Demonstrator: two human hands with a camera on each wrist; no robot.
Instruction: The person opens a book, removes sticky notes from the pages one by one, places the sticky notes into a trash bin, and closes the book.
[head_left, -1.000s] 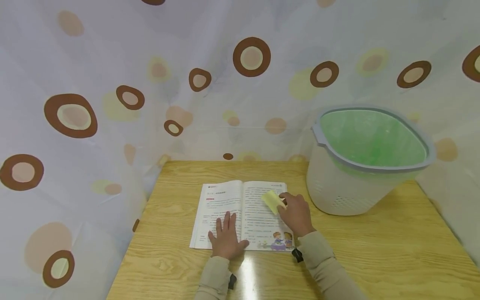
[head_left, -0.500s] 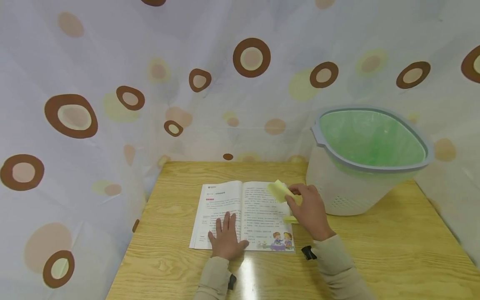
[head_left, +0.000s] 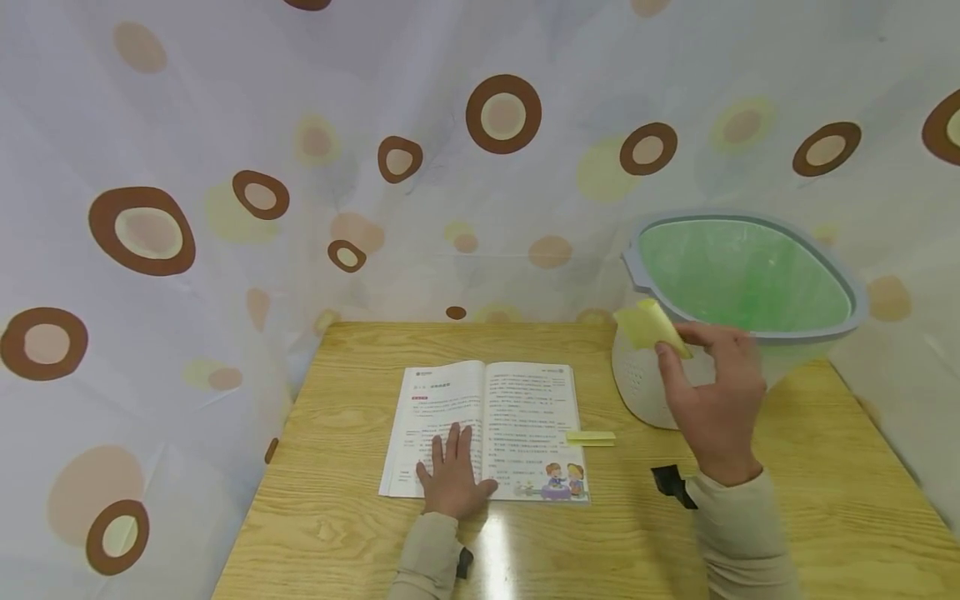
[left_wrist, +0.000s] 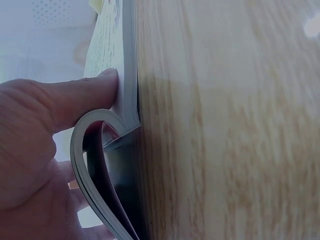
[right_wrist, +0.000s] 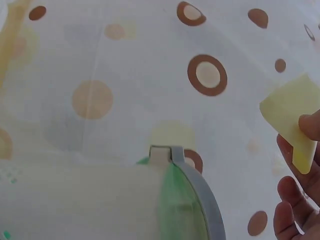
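Note:
An open book (head_left: 525, 417) with printed text and a small cartoon lies on the wooden table. My left hand (head_left: 452, 477) rests spread on its left page, thumb across the gutter; in the left wrist view the pages (left_wrist: 92, 165) bow up under that hand. My right hand (head_left: 712, 400), raised off the table, pinches a curled yellow sticky note (head_left: 651, 327) between thumb and fingers. It overlaps the front of the bin (head_left: 678, 400) in the head view. A narrow yellow paper strip (head_left: 590, 438) sticks out past the book's right edge.
The bin, pale with a grey rim (head_left: 795, 337) and a green liner (head_left: 742, 275), stands at the back right of the table (head_left: 330, 550). A white curtain (head_left: 420, 67) with brown and yellow dots hangs behind and at the sides.
My right hand has lifted away from the book with the sticky note, moving right and up to the bin's front. The yellow strip at the page edge has come into view. My left hand has stayed still.

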